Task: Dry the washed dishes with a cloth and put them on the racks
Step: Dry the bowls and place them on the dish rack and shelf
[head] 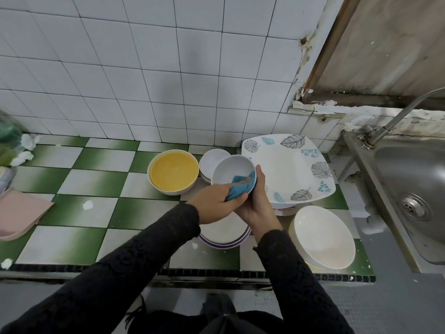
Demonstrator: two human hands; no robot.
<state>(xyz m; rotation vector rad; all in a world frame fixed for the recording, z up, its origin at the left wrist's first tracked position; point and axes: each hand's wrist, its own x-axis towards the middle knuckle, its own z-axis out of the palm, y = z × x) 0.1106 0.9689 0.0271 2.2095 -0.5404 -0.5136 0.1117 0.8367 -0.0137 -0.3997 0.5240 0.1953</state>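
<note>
A small white bowl (230, 171) is held tilted above the counter. My right hand (256, 201) grips it from the right side and underneath. My left hand (214, 203) holds a blue cloth (240, 188) and presses it against the bowl's inner wall, one finger stretched over the cloth. Behind the bowl stand more small white bowls (213, 159). A yellow-lined bowl (173, 171) sits to the left. A square leaf-patterned plate (286, 167) lies to the right. A stack of white plates (226, 233) lies under my forearms. A large white bowl (323, 236) rests near the counter's front right.
The green-and-white tiled counter (77, 184) extends left, where a pink tray (19, 213) lies at the edge. A steel sink (409, 189) with a tap (395, 119) is on the right. Crumpled paper (26, 148) lies at the back left. No rack is in view.
</note>
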